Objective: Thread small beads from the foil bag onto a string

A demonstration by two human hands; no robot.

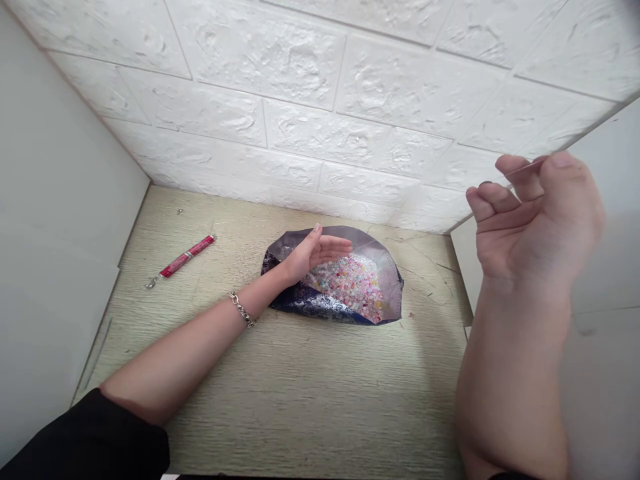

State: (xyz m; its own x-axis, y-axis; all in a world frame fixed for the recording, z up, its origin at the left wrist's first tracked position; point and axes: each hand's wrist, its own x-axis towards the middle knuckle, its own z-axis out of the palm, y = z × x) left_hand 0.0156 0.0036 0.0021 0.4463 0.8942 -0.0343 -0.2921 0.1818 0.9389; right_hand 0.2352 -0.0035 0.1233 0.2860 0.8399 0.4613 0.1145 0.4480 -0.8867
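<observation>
Right fingers (561, 175) pinch thread (520, 170); an open bag (320, 305) holds beads (353, 283).

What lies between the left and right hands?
Seemingly a thin thread: the head view shows it at the right hand and beside the left hand, its middle too faint to trace.

My bag (327, 307) is navy with an ornate silver print, grey inside; its beads (346, 280) are pink, white and yellow; my sleeve (95, 433) is black.
</observation>
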